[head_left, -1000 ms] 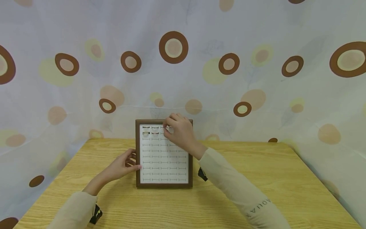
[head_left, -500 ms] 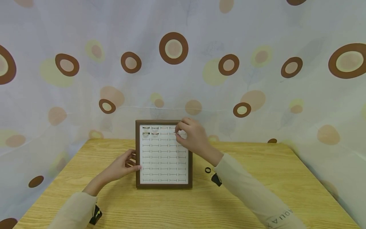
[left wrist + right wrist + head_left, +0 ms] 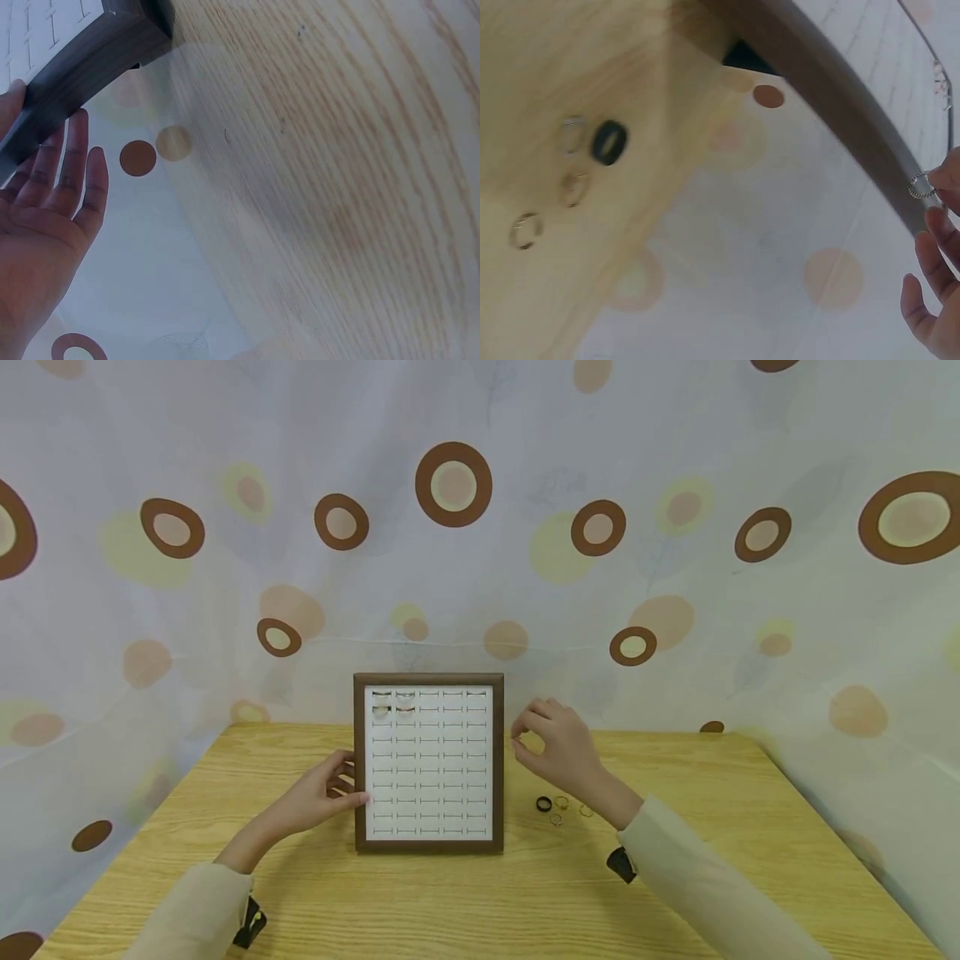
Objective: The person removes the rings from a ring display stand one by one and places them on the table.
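Observation:
A brown-framed ring display board stands upright on the table, its white face lined with rows of slots. Several rings sit in the slots at its upper left. My left hand holds the board's left side, thumb on the front edge and fingers spread behind it, as the left wrist view also shows. Off the board's right edge, my right hand pinches a small silver-coloured ring with a twisted-looking band between thumb and index finger. The other fingers of that hand are loosely bent.
Right of the board lie a black ring, a silver ring and gold-toned rings on the wooden table. A patterned curtain hangs behind the table and at both sides.
My right hand has moved right and slightly down, from the board's top row to beyond its right edge, uncovering the slots and the loose rings. My left hand has stayed put.

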`<state>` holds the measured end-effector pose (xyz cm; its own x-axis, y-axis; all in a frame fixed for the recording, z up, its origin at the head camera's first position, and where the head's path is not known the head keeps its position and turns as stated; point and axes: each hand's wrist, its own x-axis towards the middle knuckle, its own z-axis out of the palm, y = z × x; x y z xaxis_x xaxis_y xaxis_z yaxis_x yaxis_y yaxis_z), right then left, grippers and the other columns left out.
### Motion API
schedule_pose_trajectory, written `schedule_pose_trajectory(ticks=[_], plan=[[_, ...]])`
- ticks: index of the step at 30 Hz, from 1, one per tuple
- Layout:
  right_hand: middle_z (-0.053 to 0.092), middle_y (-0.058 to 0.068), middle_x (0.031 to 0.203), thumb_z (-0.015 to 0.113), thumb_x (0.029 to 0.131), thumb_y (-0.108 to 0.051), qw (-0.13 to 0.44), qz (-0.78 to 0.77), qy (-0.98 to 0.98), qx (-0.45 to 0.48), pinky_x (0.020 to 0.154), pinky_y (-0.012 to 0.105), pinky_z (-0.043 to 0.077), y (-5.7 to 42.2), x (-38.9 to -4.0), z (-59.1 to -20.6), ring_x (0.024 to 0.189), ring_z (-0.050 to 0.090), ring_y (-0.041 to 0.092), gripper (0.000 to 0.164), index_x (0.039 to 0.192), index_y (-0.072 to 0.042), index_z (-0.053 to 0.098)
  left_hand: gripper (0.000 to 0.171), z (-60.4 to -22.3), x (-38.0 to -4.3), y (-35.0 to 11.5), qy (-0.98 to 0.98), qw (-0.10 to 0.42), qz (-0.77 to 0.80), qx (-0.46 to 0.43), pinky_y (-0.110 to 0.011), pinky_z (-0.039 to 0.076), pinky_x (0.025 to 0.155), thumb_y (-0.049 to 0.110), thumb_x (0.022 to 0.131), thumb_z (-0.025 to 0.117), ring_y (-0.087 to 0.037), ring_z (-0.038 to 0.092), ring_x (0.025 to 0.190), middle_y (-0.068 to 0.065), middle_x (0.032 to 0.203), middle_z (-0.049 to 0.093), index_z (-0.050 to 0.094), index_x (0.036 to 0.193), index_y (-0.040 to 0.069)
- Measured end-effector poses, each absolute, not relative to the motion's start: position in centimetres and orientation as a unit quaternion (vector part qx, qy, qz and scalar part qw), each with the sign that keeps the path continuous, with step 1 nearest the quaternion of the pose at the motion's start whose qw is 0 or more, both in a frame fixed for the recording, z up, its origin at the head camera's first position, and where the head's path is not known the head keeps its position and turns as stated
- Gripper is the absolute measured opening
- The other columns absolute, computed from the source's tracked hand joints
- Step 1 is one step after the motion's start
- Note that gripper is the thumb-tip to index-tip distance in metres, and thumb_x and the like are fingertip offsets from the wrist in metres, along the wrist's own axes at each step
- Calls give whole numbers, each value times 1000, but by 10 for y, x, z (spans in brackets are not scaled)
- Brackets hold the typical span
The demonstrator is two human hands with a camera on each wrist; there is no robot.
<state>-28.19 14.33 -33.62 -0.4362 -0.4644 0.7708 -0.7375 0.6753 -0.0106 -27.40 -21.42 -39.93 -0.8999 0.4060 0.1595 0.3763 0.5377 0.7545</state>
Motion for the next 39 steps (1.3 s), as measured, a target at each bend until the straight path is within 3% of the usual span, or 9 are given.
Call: schedule_pose_trajectory(ticks=[14, 21, 31, 39], plan=[[57, -3, 75, 77, 67, -7, 327, 136, -875, 331, 61, 28, 43, 203, -276, -393, 69, 50, 11, 19, 73, -16, 61, 60, -401, -274, -215, 876, 20, 429, 220, -27, 50, 76, 28, 84, 66, -23, 59, 95, -15, 112, 54, 38, 128, -1], [53, -5, 73, 75, 69, -10, 258, 107, -912, 299, 55, 23, 37, 220, -273, -413, 67, 45, 8, 17, 72, -19, 60, 61, -401, -274, -215, 876, 23, 431, 217, -27, 50, 76, 28, 84, 66, -23, 59, 96, -16, 113, 54, 37, 128, -1], [57, -8, 74, 72, 71, -7, 190, 104, -927, 305, 59, 30, 42, 225, -269, -427, 63, 39, 5, 15, 70, -20, 63, 58, -398, -271, -215, 869, 24, 441, 223, -29, 50, 76, 23, 85, 66, -23, 59, 95, -18, 113, 53, 37, 128, -4], [58, -8, 77, 75, 71, -7, 152, 108, -932, 311, 57, 23, 39, 225, -267, -427, 67, 46, 7, 17, 70, -21, 65, 59, -399, -272, -215, 870, 24, 439, 223, -30, 50, 76, 24, 85, 66, -23, 59, 94, -19, 113, 54, 37, 128, -4]])
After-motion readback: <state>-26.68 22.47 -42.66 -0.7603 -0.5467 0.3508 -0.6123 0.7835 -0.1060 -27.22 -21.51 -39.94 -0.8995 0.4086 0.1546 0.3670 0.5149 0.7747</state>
